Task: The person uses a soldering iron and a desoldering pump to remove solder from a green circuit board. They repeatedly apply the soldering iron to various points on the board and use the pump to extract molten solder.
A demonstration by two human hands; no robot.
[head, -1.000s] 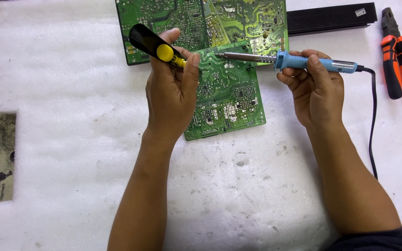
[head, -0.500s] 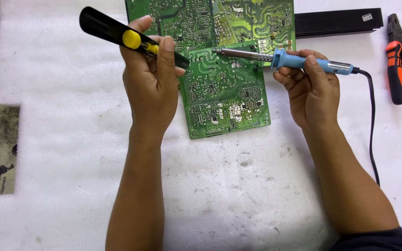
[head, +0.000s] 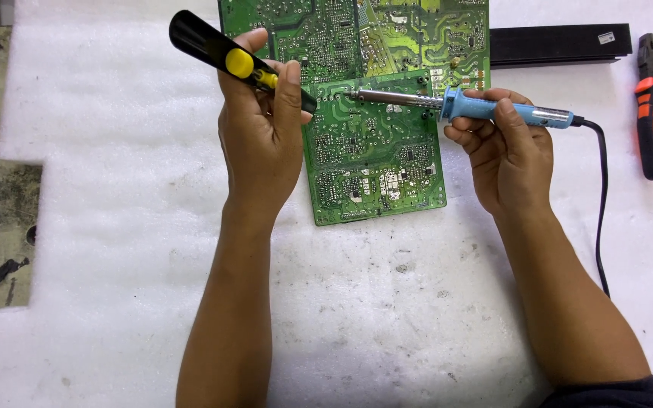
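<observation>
— What's each hand doing?
— Left hand (head: 262, 140) has its fingers wrapped round a black-and-yellow pump (head: 232, 57); right hand (head: 508, 147) grips the iron (head: 466, 106), tip over the small board (head: 376, 151) near the surface's far edge.
— Any risk?
— I'd say a slip could scorch the foam (head: 115, 189) or the left fingers.

both hands (head: 262, 136) raised, fingers curled, forearms extended
</observation>
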